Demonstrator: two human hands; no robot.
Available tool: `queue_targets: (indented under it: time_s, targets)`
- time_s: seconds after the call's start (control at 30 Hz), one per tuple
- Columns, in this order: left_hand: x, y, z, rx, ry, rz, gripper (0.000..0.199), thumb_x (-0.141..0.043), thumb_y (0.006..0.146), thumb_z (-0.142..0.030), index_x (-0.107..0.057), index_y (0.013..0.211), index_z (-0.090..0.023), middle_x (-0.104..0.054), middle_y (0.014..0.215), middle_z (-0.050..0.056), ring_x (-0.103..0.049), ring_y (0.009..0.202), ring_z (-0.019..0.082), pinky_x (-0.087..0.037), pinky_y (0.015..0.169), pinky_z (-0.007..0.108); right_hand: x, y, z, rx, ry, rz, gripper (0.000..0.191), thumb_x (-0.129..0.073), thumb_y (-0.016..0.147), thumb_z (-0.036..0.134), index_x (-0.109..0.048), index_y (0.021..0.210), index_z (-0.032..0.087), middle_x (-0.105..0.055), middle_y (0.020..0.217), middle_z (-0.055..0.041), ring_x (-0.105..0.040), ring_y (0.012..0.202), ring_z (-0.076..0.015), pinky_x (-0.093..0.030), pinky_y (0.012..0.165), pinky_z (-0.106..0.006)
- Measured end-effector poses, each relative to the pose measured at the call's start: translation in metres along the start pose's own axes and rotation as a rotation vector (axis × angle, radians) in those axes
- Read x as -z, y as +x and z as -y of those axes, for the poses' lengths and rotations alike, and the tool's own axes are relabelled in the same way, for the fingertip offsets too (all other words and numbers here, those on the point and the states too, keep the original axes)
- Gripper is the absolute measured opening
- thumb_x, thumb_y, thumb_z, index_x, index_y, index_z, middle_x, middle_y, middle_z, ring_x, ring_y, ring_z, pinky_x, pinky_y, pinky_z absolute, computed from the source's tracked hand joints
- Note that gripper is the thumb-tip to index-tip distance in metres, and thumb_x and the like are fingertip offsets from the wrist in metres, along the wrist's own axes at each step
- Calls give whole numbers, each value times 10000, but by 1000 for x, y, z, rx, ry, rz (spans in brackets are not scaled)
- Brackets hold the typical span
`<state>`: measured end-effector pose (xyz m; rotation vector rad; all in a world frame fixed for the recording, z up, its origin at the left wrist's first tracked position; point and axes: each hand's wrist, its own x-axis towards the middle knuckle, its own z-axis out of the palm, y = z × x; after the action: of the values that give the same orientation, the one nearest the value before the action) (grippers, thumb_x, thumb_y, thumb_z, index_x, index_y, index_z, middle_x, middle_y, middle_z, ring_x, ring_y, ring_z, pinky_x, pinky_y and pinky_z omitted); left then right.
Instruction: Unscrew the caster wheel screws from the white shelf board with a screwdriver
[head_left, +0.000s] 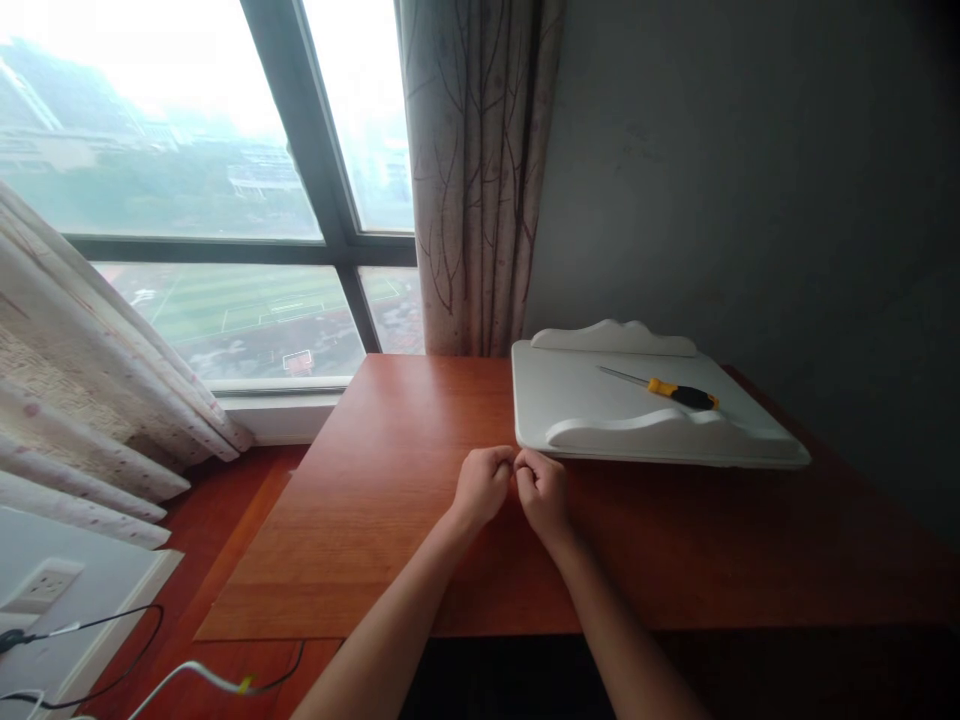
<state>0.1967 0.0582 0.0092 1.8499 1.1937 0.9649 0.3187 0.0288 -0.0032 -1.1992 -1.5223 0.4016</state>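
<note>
My left hand (484, 484) and my right hand (541, 490) are closed, their fingertips almost meeting above the table. Whatever lies in the fingers, if anything, is hidden or too small to make out. Just beyond them is the near left corner of a white panel (574, 385), which has a scalloped white rail along its near side and another along its far side. A screwdriver (679, 394) with a yellow and black handle rests on this panel, its metal shaft toward the left.
The reddish-brown wooden table (345, 560) stands by a window (247, 300) and a grey wall. A patterned curtain (480, 180) hangs behind it. At the lower left are a wall socket (45, 586), a black cable (112, 615) and a white cable (195, 668).
</note>
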Motion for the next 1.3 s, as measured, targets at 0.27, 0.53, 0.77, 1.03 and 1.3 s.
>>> queue_targets:
  time_s: [0.27, 0.53, 0.77, 1.03, 1.3]
  targets:
    - [1, -1, -2, -17, 43, 15, 187, -407, 731, -169, -337, 562, -204, -370, 565, -25, -362, 575, 130, -243, 570, 259, 1, -1, 0, 12, -35, -5, 201, -399, 804, 153, -414, 622, 237, -472, 586, 23, -436, 557, -146, -299, 582, -287]
    - [2, -1, -5, -16, 80, 27, 200, -408, 748, -169, -344, 563, -207, -372, 563, -20, -357, 582, 137, -241, 573, 259, 2, -1, 1, 15, -56, -8, 197, -404, 798, 151, -427, 622, 236, -488, 590, 17, -446, 566, -150, -306, 587, -290]
    - [3, -1, -6, -13, 97, 31, 213, -420, 756, -153, -367, 555, -201, -391, 562, -21, -360, 585, 138, -242, 580, 262, 3, -1, 2, 8, -68, -2, 203, -401, 808, 159, -433, 624, 239, -494, 591, 14, -446, 568, -154, -313, 591, -292]
    - [3, -2, -7, -15, 109, 35, 209, -424, 758, -132, -388, 561, -193, -392, 566, -25, -349, 586, 133, -231, 587, 269, 4, -1, 2, 10, -75, -2, 203, -406, 805, 154, -431, 621, 238, -494, 590, 15, -449, 564, -153, -311, 591, -291]
    - [3, -2, -6, -14, 122, 35, 214, -430, 761, -110, -418, 562, -188, -418, 571, -26, -363, 581, 133, -238, 588, 269, 4, -2, 2, 15, -77, 7, 204, -407, 810, 152, -435, 628, 239, -502, 597, 14, -449, 566, -155, -317, 593, -293]
